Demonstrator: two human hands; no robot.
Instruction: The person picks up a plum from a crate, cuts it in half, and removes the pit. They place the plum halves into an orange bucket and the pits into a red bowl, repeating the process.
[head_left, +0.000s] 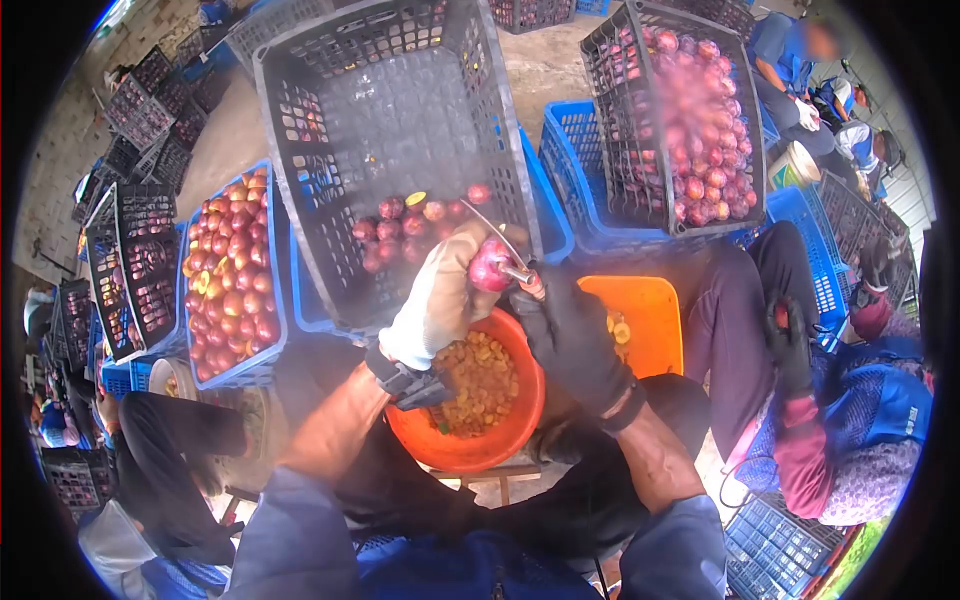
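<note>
In a pale glove, my left hand (445,285) is closed round a red plum (490,266). My right hand (570,335), in a black glove, is closed on the handle of a knife (517,270), whose metal part lies against the plum. Both hands are above an orange-red bowl (533,392) with many small yellowish pieces (478,385) in it. Just beyond them, a tilted black crate (275,130) holds several red plums (392,232) at its near end.
A blue crate (277,290) of plums stands at the left, and a black crate (668,180) of plums at the upper right. Right of the bowl is an orange container (665,320). A co-worker (850,420) sits close at the right; another person's dark-trousered leg (170,430) is at the left.
</note>
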